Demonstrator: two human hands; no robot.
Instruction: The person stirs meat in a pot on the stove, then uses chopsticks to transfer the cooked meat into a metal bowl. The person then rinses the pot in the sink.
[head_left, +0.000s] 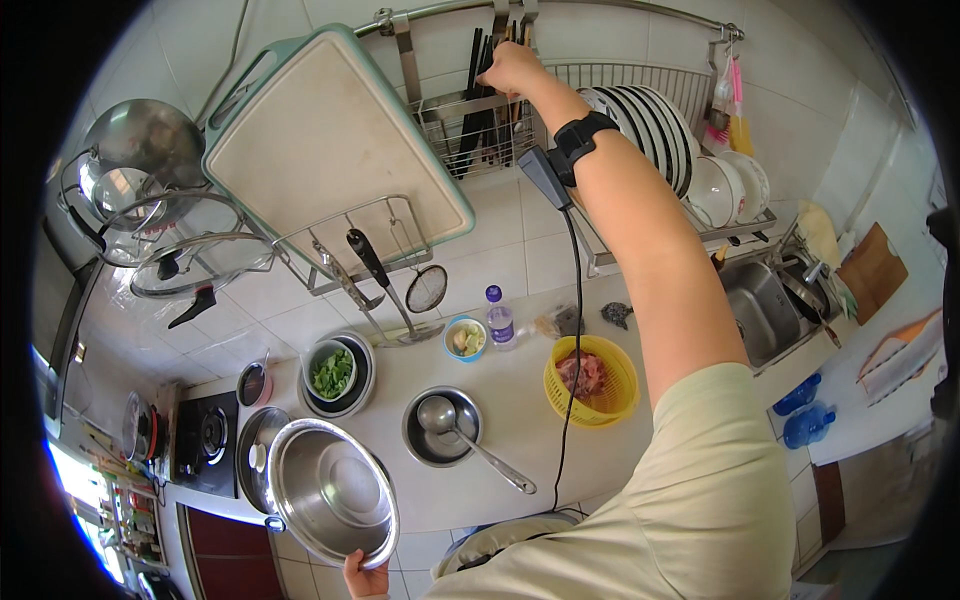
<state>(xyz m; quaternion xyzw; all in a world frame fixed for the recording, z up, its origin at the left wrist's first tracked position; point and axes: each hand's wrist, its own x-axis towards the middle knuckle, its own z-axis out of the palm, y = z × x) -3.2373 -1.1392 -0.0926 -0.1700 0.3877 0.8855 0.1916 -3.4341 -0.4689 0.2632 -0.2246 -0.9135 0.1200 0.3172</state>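
Note:
My left hand (366, 576) grips the rim of a stainless steel basin (334, 491), tilted in front of the counter's edge. My right hand (512, 69) reaches up to the chopsticks (474, 124) standing in a wire holder (442, 135) on the wall rail; its fingertips are partly hidden, so I cannot tell whether they grip any. On the counter, a metal ladle (437, 415) rests in a steel bowl (411, 439). A yellow plastic basket (628, 401) holds raw meat (583, 373). Chopped green leaves (332, 373) fill a small bowl inside larger bowls.
A cutting board (330, 142) leans on the wall rack beside the chopstick holder. Plates (645, 127) stand in a rack under my right forearm. A small bowl (465, 339) and a plastic bottle (500, 322) stand at the counter's back. A black cable (576, 300) hangs from my right wrist.

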